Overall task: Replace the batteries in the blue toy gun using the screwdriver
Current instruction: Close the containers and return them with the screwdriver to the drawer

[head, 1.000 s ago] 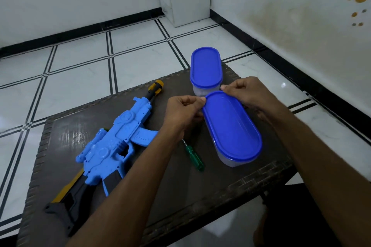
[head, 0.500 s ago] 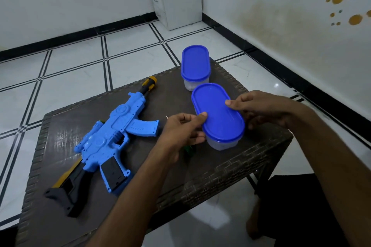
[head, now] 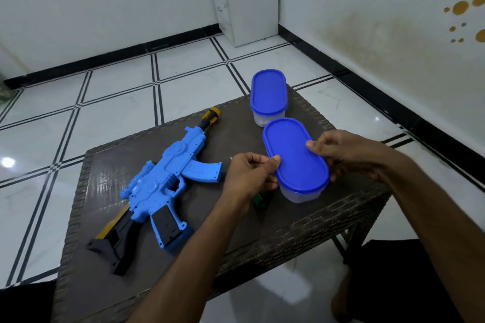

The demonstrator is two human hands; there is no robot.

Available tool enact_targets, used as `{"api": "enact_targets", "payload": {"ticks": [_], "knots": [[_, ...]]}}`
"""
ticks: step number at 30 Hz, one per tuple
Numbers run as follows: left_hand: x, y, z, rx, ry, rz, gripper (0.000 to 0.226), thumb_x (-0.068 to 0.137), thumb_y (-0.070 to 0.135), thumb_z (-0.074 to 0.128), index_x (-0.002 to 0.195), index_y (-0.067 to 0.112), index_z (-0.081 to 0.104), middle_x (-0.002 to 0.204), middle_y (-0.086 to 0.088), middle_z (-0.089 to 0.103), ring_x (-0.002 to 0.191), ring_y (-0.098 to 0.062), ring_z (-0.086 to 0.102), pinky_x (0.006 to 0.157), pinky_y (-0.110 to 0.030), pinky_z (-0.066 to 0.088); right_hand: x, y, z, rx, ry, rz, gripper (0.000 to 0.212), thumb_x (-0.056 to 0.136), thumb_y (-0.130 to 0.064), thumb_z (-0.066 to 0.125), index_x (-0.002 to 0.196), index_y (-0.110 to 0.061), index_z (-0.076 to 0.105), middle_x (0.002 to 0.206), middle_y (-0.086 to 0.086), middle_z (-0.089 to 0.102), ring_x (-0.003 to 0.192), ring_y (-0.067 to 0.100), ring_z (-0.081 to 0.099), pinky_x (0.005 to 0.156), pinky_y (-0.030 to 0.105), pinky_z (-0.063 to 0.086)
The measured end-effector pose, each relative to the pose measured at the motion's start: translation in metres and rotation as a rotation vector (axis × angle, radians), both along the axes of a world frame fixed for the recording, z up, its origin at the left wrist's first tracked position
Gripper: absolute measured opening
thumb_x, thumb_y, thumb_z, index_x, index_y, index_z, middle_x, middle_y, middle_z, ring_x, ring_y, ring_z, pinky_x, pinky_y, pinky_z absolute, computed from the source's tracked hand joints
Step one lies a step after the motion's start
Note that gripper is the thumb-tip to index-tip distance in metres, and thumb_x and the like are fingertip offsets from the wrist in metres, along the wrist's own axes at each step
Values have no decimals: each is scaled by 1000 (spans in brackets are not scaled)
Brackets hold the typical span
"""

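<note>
Two hands hold the near box [head: 301, 193] at the right side of the table [head: 301, 228]. The left hand [head: 250, 178] has its fingers [head: 274, 162] curled, thumb on the left rim of the blue lid [head: 294, 155]; the right hand [head: 346, 155] grips the opposite rim, thumb on top and fingers wrapped down the far side. The lid sits closed on the clear box. A second box [head: 268, 97] with the same blue lid stands just behind it, near the far edge. The gun [head: 160, 186] lies flat on the table's left half, well apart from both hands, its orange-tipped muzzle pointing away and its black stock toward the person. The screwdriver [head: 259, 200] lies between gun and box, mostly hidden under the left wrist; only its green handle shows
</note>
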State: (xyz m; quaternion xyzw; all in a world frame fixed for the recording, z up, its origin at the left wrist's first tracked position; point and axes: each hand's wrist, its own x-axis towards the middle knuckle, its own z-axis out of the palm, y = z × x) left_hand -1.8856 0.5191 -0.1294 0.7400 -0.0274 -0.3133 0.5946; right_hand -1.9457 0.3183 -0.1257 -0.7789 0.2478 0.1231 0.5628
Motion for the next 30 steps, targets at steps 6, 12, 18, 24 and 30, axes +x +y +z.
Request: {"api": "enact_targets", "payload": {"ticks": [6,12,18,24,30], "knots": [[-21,6,-2,-64,98,-6,46,80,35,75,111,6,57,91,-11,68,62,-12,63,66,-31,61,-20,4,8,38,33,67,86,79,-44,73,149,-37,23,103,16,60,67,22,63,58,34,57],[-33,5,-2,-180,214,42,58,75,11,80,123,7,47,100,-15,66,66,-14,68,69,-31,61,-27,1,18,71,84,181,123,60,-30,86,151,-48,7,114,17,60,63,19,63,59,35,57],[-29,1,-2,-154,217,25,60,76,6,78,126,6,44,98,-15,70,65,-15,69,67,-31,61,-22,-1,16,-48,83,246,122,49,-40,86,151,-42,18,77,11,59,67,22,55,58,35,49],[-28,-2,2,-122,235,17,59,77,8,77,125,7,43,89,-11,71,64,-15,69,67,-30,61,-18,-1,9,-97,59,253,121,46,-46,88,150,-36,26,106,12,69,91,27,70,83,44,59],[-28,20,-14,268,-370,-15,45,84,59,59,98,15,64,77,4,65,62,-8,61,62,-34,57,-25,3,5,-367,86,146,67,73,-68,65,120,-23,47,86,2,67,68,15,65,61,29,51]]}}
